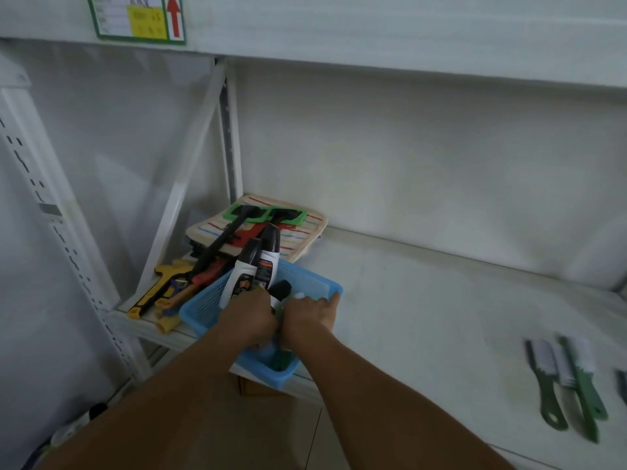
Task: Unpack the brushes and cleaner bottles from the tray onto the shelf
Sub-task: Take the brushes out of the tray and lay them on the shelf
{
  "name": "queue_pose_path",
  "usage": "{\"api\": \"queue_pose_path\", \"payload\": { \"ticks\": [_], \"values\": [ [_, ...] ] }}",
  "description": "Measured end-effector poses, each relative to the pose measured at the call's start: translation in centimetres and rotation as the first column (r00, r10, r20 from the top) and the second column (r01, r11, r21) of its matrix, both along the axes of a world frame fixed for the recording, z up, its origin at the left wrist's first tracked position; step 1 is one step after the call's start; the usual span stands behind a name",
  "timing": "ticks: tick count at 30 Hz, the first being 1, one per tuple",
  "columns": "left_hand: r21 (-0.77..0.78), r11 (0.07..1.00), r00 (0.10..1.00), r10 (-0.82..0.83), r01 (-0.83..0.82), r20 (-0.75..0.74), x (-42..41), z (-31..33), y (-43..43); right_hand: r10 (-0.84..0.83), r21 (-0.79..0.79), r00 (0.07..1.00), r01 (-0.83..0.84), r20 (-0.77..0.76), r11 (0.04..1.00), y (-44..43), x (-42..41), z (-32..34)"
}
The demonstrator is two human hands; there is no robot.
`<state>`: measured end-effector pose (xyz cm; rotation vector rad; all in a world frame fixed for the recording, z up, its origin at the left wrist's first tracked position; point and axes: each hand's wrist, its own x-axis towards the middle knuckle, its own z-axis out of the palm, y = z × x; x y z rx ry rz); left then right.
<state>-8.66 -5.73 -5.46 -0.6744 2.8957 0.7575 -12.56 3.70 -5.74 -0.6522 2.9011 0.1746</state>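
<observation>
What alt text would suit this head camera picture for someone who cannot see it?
A person's left hand grips two white cleaner bottles over a blue tray on a white shelf, while the right hand reaches into the tray. Green brushes lie to the right.

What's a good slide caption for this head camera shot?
Left hand lifts two cleaner bottles from the blue tray while the right hand reaches in; green brushes lie on the shelf.

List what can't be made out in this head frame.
- Tray contents: hidden by both hands.
- Bottle label text: too small, blurred.
- Left hand fingers: curled out of sight.
- Green brushes: motion-blurred.
- Shelf tag: cut off by top edge.
</observation>
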Motion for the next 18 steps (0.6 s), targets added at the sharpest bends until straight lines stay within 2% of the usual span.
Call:
{"api": "queue_pose_path", "payload": {
  "ticks": [3, 8, 12, 15, 18],
  "values": [
    [0.141, 0.986, 0.996, 0.089, -0.088, -0.001, 0.3, 1.1, -0.3, -0.018, -0.048, 1.0, 0.018, -0.004, 0.999, -0.3, 0.3, -0.3],
    [0.315, 0.937, 0.972, 0.198, -0.151, -0.124, 0.9, 1.1, -1.3, -0.064, -0.159, 0.998, 0.063, -0.003, 0.985, -0.4, 0.6, -0.4],
    [0.538, 0.823, 0.926, 0.328, -0.183, -0.185, 2.4, 2.2, -0.8, -0.155, -0.264, 0.988, 0.145, -0.016, 0.954, -0.9, 0.4, -0.6],
    [0.617, 0.763, 0.868, 0.426, -0.194, -0.253, 3.2, 3.1, -0.2, -0.246, -0.439, 0.968, 0.244, 0.053, 0.865, -0.5, -0.4, 0.2],
    [0.627, 0.746, 0.787, 0.518, -0.223, -0.336, 3.2, 4.3, 1.7, -0.272, -0.651, 0.935, 0.353, 0.227, 0.672, 1.3, -1.5, 2.1]
  ]
}}
